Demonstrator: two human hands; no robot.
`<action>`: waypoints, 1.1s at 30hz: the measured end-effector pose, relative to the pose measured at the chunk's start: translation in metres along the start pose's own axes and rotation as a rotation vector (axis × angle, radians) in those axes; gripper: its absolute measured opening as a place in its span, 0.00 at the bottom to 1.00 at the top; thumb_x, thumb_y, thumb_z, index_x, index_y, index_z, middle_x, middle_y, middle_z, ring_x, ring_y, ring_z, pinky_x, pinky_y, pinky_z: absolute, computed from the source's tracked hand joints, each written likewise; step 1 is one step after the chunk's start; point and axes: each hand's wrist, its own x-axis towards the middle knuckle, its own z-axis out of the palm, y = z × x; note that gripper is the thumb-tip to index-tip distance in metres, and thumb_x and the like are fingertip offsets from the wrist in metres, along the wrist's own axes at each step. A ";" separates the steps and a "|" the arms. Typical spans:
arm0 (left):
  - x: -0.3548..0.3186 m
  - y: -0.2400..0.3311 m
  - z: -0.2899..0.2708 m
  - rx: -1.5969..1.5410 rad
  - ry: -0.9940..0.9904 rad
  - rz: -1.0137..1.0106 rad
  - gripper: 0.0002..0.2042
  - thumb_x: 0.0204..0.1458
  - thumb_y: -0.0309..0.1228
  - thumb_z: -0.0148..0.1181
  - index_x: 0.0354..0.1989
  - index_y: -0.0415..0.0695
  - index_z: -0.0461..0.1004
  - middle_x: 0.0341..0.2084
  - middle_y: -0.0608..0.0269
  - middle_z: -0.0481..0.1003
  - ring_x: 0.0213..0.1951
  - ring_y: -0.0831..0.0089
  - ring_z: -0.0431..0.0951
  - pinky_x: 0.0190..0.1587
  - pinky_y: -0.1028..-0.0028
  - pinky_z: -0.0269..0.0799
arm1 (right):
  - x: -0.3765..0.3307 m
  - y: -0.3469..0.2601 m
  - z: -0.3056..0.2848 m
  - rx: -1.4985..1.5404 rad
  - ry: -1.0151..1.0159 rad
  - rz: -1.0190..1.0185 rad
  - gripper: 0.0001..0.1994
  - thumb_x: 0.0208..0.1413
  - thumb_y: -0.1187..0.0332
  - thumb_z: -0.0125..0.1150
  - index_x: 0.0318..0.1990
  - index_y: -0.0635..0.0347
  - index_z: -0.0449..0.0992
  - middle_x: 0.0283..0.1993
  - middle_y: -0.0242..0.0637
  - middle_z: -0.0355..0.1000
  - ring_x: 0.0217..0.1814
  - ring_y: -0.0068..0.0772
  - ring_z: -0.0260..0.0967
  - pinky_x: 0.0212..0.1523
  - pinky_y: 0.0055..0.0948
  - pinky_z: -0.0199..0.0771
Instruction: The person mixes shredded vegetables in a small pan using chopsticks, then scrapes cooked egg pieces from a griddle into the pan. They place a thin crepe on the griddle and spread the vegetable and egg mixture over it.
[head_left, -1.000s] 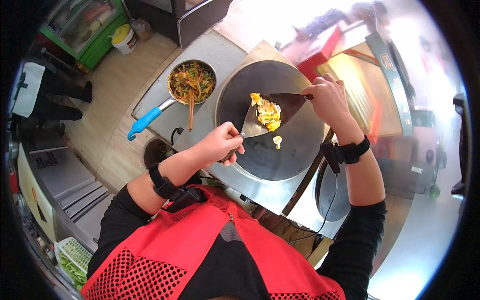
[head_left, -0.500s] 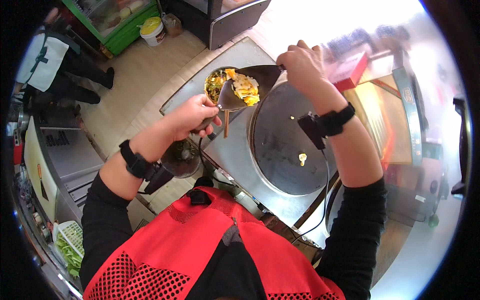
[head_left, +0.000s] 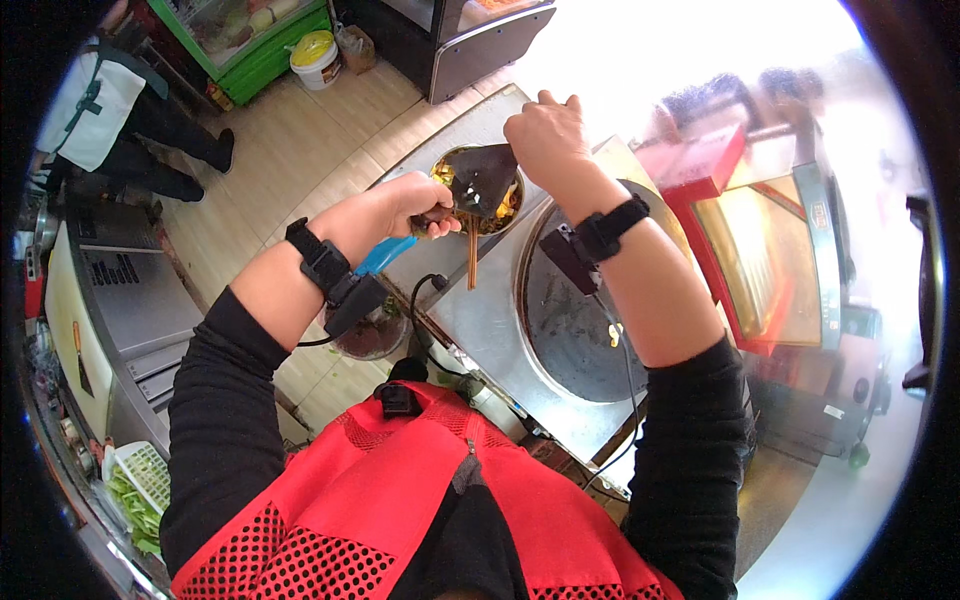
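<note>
My left hand is closed round the brown handle of a scraper. My right hand is closed at the far right end of a second scraper, its grip mostly hidden by the fingers. Dark blades overlap, tilted over a round bowl of yellow egg pieces and chopped dark filling; I cannot tell where one blade ends and the other begins. Small food bits cling to the dark metal. A pair of wooden chopsticks sticks out of the bowl toward me.
A round griddle with an egg scrap lies below my right forearm. On the right stands a red-framed lit cabinet. A cable hangs at the counter's left edge. Another person stands at far left, near a white bucket.
The egg pieces that lay on the blade are now in the bowl, and the blade has tipped over it. My right hand has come left, closer to my left hand.
</note>
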 end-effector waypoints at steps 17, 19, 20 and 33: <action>-0.039 -0.016 0.005 0.172 0.058 0.208 0.07 0.56 0.26 0.51 0.37 0.35 0.65 0.29 0.52 0.76 0.19 0.72 0.73 0.16 0.73 0.65 | -0.045 -0.002 -0.020 -0.038 0.177 0.025 0.04 0.50 0.66 0.63 0.31 0.47 0.84 0.38 0.30 0.77 0.52 0.32 0.67 0.53 0.41 0.62; -0.042 -0.018 0.004 0.132 0.060 0.216 0.07 0.56 0.26 0.51 0.38 0.35 0.65 0.28 0.52 0.76 0.20 0.72 0.73 0.16 0.73 0.65 | -0.057 0.004 -0.016 0.051 0.244 0.004 0.06 0.48 0.67 0.63 0.34 0.45 0.83 0.38 0.27 0.75 0.51 0.33 0.67 0.53 0.40 0.61; -0.052 -0.016 0.008 0.126 0.075 0.215 0.06 0.56 0.26 0.50 0.35 0.35 0.68 0.29 0.53 0.76 0.21 0.73 0.72 0.18 0.75 0.64 | -0.067 0.017 -0.004 0.122 0.305 -0.004 0.07 0.48 0.68 0.62 0.35 0.44 0.82 0.37 0.26 0.75 0.51 0.33 0.67 0.53 0.40 0.62; -0.088 -0.057 -0.016 -0.089 -0.050 0.365 0.09 0.64 0.35 0.48 0.42 0.43 0.63 0.33 0.54 0.74 0.19 0.77 0.70 0.15 0.82 0.61 | -0.468 0.027 0.150 0.812 0.266 0.998 0.15 0.44 0.79 0.66 0.42 0.57 0.82 0.35 0.40 0.73 0.38 0.39 0.71 0.43 0.35 0.71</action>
